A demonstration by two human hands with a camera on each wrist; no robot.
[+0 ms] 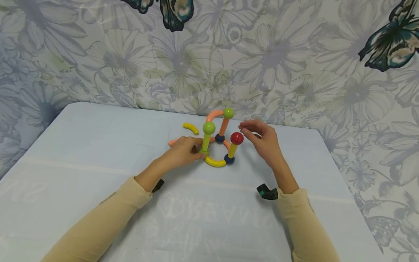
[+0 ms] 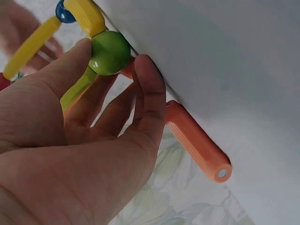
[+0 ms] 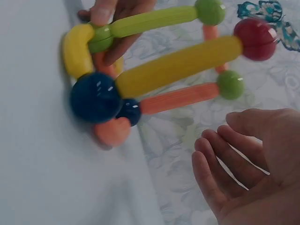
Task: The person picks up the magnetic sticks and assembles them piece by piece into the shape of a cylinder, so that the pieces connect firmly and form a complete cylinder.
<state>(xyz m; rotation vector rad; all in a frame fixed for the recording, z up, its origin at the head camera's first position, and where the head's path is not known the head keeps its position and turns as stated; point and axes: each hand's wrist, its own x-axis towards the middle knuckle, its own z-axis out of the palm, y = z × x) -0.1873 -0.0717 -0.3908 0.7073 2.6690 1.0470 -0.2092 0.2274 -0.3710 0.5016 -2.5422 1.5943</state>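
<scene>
A frame of magnetic balls and sticks stands on the table. Its base joins a yellow curved stick (image 1: 215, 162), orange curved pieces, two dark blue balls (image 1: 229, 159) and a low green ball (image 2: 111, 52). My left hand (image 1: 181, 151) pinches that low green ball between thumb and fingers. Above it rises a light green stick (image 1: 206, 142) topped by another green ball (image 1: 209, 128). A yellow stick (image 1: 232, 151) carries a red ball (image 1: 237, 138). Behind, an orange stick (image 1: 224, 127) and an orange arch (image 1: 214, 114) meet at a third green ball (image 1: 228, 113). Beside the red ball, my right hand (image 1: 266, 143) holds nothing, fingers loosely bent.
A loose yellow curved stick (image 1: 191, 128) lies behind my left hand. An orange stick (image 2: 199, 143) lies on the table beyond my left fingers. The white table (image 1: 98, 145) has its back edge against a flower-patterned wall (image 1: 183, 62).
</scene>
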